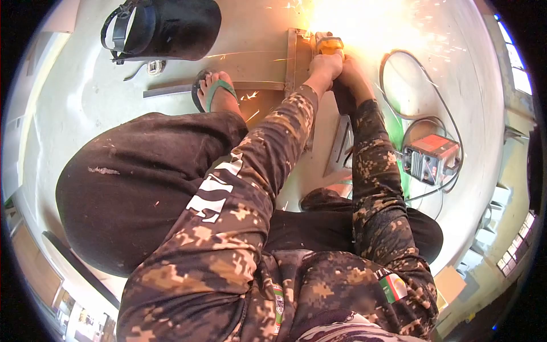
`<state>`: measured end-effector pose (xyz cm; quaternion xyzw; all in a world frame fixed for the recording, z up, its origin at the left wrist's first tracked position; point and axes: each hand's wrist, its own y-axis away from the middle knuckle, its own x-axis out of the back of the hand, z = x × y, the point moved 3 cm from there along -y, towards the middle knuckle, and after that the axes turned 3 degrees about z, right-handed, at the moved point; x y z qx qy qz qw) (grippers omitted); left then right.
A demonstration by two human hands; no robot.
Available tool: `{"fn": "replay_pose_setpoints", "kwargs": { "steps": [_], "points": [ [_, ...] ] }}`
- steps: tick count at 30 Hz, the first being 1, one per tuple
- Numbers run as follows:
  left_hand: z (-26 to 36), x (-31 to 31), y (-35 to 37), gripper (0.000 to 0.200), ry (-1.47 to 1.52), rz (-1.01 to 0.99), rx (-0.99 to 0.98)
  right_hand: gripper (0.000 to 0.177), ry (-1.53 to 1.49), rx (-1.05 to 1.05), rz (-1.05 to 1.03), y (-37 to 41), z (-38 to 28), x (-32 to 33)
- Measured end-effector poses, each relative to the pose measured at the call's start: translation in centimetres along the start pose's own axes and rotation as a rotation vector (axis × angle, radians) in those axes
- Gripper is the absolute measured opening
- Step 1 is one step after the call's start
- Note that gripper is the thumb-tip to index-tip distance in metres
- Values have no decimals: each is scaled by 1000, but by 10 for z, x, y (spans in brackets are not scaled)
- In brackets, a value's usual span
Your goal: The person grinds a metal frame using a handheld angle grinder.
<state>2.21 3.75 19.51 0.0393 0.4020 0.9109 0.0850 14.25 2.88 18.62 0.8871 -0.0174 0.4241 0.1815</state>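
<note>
Both my hands are together at the top centre, closed around a yellow angle grinder (329,44). The fingers of my left hand (327,65) wrap its body. My right hand (352,77) is pressed against the other, on the grinder's rear part; which arm crosses in front is partly hidden. Bright sparks and glare hide the disc. Beside the grinder lies a metal frame (292,60), with a bar running left from it.
A black welding helmet (179,28) lies upper left, above a tape measure (155,68). A flat metal bar (168,90) reaches my sandalled foot (221,94). At right stands a red welding machine (433,157) with looped black cable (383,85). A metal square (340,142) lies between my arms.
</note>
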Motion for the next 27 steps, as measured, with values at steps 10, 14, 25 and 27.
{"fn": "replay_pose_setpoints", "kwargs": {
  "steps": [10,14,25,27],
  "points": [
    [6,5,11,74,-30,-20,42,47,-48,-18,19,9,-14,5],
    [2,-1,2,73,-161,-38,8,48,-57,-38,22,10,-13,6],
    [-6,-4,-11,72,75,-27,27,49,1,-40,12,-1,-8,-2],
    [3,3,5,76,-30,-22,18,49,-1,-73,-1,3,-5,-1]
  ]
}}
